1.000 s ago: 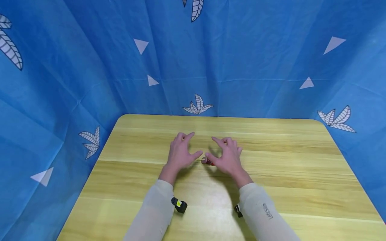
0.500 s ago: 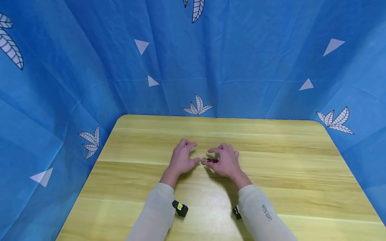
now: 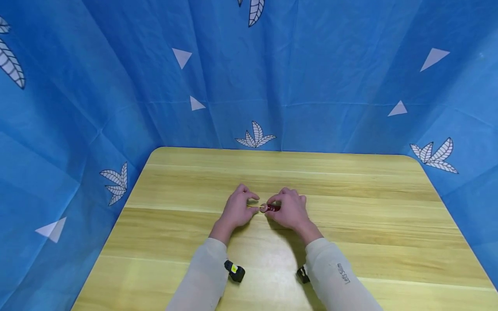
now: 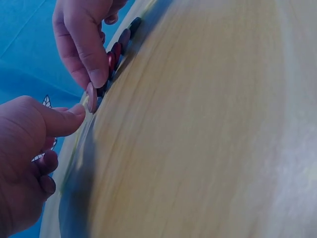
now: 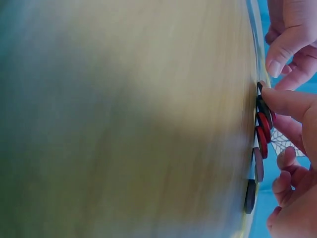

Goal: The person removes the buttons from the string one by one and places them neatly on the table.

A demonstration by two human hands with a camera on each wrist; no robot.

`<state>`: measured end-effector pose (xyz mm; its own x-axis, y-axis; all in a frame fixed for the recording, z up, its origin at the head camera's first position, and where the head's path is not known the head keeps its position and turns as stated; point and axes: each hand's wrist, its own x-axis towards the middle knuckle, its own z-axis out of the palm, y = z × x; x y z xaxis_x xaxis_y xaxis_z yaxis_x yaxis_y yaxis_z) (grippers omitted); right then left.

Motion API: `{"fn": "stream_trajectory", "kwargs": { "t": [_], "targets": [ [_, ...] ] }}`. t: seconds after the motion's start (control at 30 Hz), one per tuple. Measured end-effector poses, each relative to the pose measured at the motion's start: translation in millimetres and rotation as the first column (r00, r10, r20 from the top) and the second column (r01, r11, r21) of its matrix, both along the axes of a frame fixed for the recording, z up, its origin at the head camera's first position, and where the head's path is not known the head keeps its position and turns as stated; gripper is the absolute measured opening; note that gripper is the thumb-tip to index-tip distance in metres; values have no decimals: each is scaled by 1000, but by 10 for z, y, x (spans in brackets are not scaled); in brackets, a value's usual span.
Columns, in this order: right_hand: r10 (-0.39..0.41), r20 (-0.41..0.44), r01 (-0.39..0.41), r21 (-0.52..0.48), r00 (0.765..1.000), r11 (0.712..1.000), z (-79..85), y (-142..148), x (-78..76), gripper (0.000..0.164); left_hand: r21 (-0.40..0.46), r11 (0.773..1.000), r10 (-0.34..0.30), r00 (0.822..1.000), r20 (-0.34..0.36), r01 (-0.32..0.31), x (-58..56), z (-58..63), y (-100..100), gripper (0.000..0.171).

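Note:
A row of small round discs, pinkish (image 3: 263,208), red (image 5: 262,142), brown (image 5: 258,164) and black (image 5: 250,196), lies overlapping along the tabletop. A thin yellow cord (image 3: 253,206) runs left from the pinkish disc. My right hand (image 3: 291,208) has its thumb and index finger around the discs near that end and pinches them; its palm hides part of the row in the head view. Left of the pinkish disc is my left hand (image 3: 236,209), thumb and index finger bent toward each other with a gap, the cord passing between them.
The discs and hands are near the middle of a light wooden table (image 3: 369,216). Blue patterned cloth (image 3: 330,86) hangs behind and beside it. A small black camera (image 3: 235,272) sits at the left wrist, another (image 3: 302,274) at the right.
Both hands have come down to the discs. The right thumb and index finger have closed in around the row. The left fingers have drawn nearer each other about the cord.

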<state>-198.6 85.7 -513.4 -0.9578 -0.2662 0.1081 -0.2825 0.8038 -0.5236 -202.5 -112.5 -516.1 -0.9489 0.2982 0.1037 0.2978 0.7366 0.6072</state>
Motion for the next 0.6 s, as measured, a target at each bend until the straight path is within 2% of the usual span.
{"fn": "stream_trajectory", "kwargs": {
  "t": [0.27, 0.6],
  "targets": [
    [4, -17, -4, 22, 1000, 1000, 31, -54, 4, 12, -3, 1000, -13, 1000, 20, 13, 14, -40, 25, 11],
    [-8, -6, 8, 26, 1000, 1000, 15, -68, 1, 7, 30, 999, -12, 1000, 15, 11, -2, -80, 19, 13]
  ]
}}
